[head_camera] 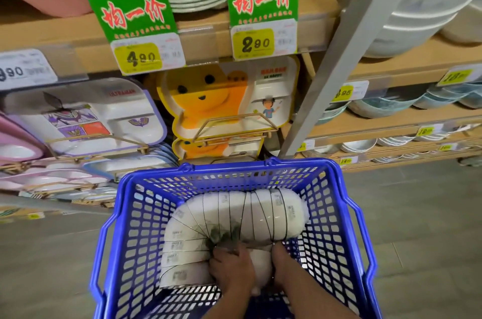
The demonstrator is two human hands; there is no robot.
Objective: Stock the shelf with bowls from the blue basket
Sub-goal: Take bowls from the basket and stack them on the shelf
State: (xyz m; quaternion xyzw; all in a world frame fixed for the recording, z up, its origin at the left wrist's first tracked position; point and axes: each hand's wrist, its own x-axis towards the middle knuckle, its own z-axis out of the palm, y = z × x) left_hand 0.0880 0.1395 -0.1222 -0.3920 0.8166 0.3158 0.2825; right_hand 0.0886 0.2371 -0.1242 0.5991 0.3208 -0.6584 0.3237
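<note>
A blue basket (326,214) stands on the floor below me. Inside it lies a curved row of nested white bowls (234,214) with thin dark rims and small labels. A second short stack of white bowls (260,269) lies at the near end of the basket between my hands. My left hand (230,270) grips that stack from its left side, fingers curled over the top. My right hand (280,266) holds its right side. Both forearms reach in from the bottom edge. The wooden shelf (407,123) with bowls runs at the right.
Ahead are wooden shelves with children's divided plates (86,118), an orange cartoon plate (206,102) and green price signs (135,32). A grey metal post (339,58) slants beside the basket. Stacked white and blue bowls (386,107) fill the right shelves. Grey floor lies on both sides.
</note>
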